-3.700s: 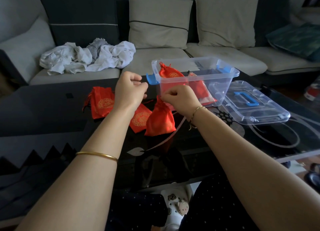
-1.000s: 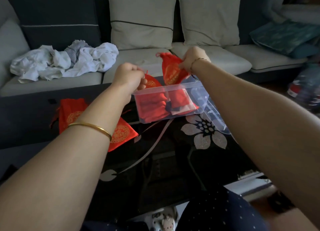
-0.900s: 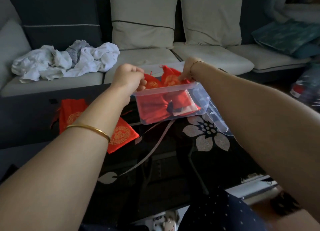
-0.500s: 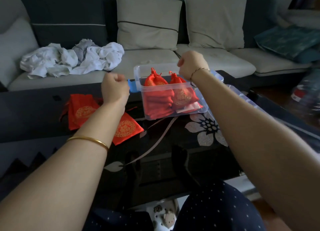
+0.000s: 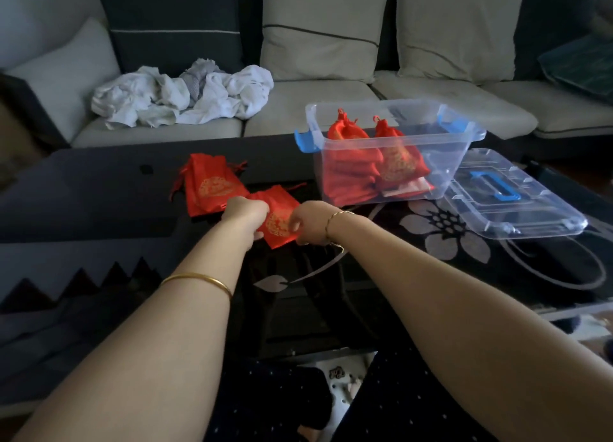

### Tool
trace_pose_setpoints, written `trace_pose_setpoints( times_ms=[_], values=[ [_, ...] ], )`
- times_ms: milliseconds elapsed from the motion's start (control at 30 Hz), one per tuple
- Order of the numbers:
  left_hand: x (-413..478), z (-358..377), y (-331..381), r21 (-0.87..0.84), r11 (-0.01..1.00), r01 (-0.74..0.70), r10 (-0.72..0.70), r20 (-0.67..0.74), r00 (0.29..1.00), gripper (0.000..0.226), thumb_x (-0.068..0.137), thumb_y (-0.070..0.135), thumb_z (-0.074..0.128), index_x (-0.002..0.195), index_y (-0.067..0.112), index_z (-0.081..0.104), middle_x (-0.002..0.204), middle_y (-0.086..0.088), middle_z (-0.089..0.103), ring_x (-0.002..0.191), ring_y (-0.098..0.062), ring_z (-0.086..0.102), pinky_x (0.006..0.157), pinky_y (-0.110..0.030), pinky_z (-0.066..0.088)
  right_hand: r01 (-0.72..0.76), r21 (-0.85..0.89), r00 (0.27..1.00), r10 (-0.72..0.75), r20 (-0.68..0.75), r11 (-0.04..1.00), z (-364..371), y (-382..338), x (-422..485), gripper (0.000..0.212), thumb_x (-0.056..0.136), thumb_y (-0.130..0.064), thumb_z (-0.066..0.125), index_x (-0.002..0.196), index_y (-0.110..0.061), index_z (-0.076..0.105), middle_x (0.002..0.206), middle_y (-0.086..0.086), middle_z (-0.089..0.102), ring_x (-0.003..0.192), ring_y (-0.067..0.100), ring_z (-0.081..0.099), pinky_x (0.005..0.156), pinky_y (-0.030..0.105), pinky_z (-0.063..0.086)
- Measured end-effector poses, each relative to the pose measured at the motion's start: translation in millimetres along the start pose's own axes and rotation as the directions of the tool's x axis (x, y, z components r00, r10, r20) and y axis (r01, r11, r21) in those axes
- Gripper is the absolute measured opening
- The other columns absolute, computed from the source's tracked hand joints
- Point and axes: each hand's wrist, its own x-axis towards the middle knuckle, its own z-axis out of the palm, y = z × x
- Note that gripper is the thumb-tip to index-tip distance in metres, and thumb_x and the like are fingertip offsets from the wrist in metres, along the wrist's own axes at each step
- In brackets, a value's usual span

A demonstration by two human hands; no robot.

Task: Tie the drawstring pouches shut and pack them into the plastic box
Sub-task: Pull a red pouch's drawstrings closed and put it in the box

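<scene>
— Which step is in hand?
— A pouch on the worktop, near the box, is pinched by the curled left grip and right grip
— Next?
— It is likely to be drawn shut and knotted

One wide-angle view, worn on the person's head, faces forward and down over the dark coffee table at close range, the sofa beyond; dim light probably hides detail.

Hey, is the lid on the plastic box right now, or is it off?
Off. The box stands open with red pouches inside, and its lid lies flat on the table to its right.
</scene>
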Motion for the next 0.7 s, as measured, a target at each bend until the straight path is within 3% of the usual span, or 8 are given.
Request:
trace_pose_setpoints(
  times_ms=[67,167,267,333,400,467,567,700],
  values=[
    [-3.2,0.5,0.4,-0.080,0.995,0.057,-0.053,0.049,0.997,0.030,0.091,0.005,0.052,0.119,0.008,0.045,0.082,-0.008,0.045,0.082,-0.024,0.052,0.061,-0.032,0.051,0.026,-0.001,1.000,-0.026,0.006,1.000,1.6,1.0,-1.4,0.027,0.086,-0.013,0.059,0.110,-0.007,0.068,0.115,0.011,0.066,0.107,0.024,0.061,0.094,0.036,0.049],
    [-1.0,-0.5,0.6,-0.146,0.983,0.110,-0.106,0.040,0.994,0.025,0.091,0.002,0.050,0.114,0.009,0.046,0.075,-0.010,0.043,0.058,-0.020,0.049,0.051,-0.027,0.046,0.074,0.026,0.997,-0.075,0.025,0.997,2.6,5.1,-8.6,0.023,0.083,-0.014,0.063,0.105,-0.012,0.071,0.113,0.005,0.068,0.107,0.018,0.060,0.095,0.033,0.047],
    [-1.1,0.2,0.2,-0.081,0.988,0.132,-0.131,0.008,0.991,0.008,0.087,-0.001,0.050,0.093,0.005,0.052,0.065,-0.009,0.044,0.050,-0.017,0.043,0.046,-0.024,0.038,0.106,0.049,0.992,-0.109,0.062,0.993,6.1,12.8,-18.1,0.022,0.082,-0.016,0.067,0.103,-0.013,0.072,0.112,0.002,0.068,0.107,0.014,0.059,0.092,0.025,0.045],
    [-1.1,1.7,-1.2,-0.023,0.989,0.144,-0.143,0.032,0.989,0.009,0.087,0.001,0.053,0.080,0.006,0.052,0.068,-0.007,0.047,0.054,-0.015,0.043,0.045,-0.023,0.037,0.097,0.124,0.990,-0.108,0.090,0.988,8.1,18.3,-22.9,0.019,0.081,-0.016,0.068,0.099,-0.013,0.072,0.110,0.004,0.068,0.104,0.019,0.061,0.091,0.030,0.049],
    [-0.3,3.8,-1.4,-0.007,0.988,0.156,-0.155,0.082,0.984,0.004,0.087,0.004,0.057,0.086,0.007,0.055,0.076,-0.007,0.052,0.060,-0.016,0.048,0.045,-0.024,0.039,0.099,0.178,0.987,-0.119,0.107,0.979,9.5,21.2,-26.7,0.017,0.080,-0.014,0.069,0.096,-0.012,0.072,0.107,0.008,0.068,0.100,0.025,0.063,0.090,0.036,0.052],
    [-3.1,6.0,-1.2,-0.046,0.986,0.161,-0.152,0.163,0.975,0.013,0.088,0.009,0.062,0.100,0.009,0.059,0.081,-0.006,0.056,0.065,-0.016,0.053,0.048,-0.024,0.040,0.110,0.192,0.985,-0.133,0.109,0.975,11.0,22.1,-28.3,0.016,0.079,-0.012,0.069,0.095,-0.010,0.072,0.104,0.010,0.068,0.095,0.024,0.063,0.087,0.034,0.051],
    [-2.7,10.0,-1.8,-0.008,1.000,0.018,-0.016,0.210,0.978,0.036,0.089,0.008,0.061,0.125,0.007,0.055,0.094,-0.010,0.062,0.077,-0.020,0.057,0.054,-0.026,0.040,0.114,0.191,0.985,-0.136,0.108,0.975,12.0,23.0,-28.7,0.015,0.079,-0.012,0.068,0.093,-0.012,0.072,0.102,0.009,0.068,0.092,0.022,0.063,0.085,0.033,0.051],
    [-3.7,7.0,7.8,0.085,0.985,-0.148,0.135,0.139,0.981,0.026,0.087,0.001,0.057,0.105,0.016,0.068,0.091,-0.007,0.065,0.079,-0.019,0.057,0.056,-0.025,0.041,0.005,0.416,1.000,-0.002,-0.006,0.909,7.2,36.6,-29.1,0.010,0.081,-0.005,0.063,0.089,-0.008,0.069,0.090,0.016,0.070,0.072,0.019,0.065,0.068,0.032,0.056]
  ],
)
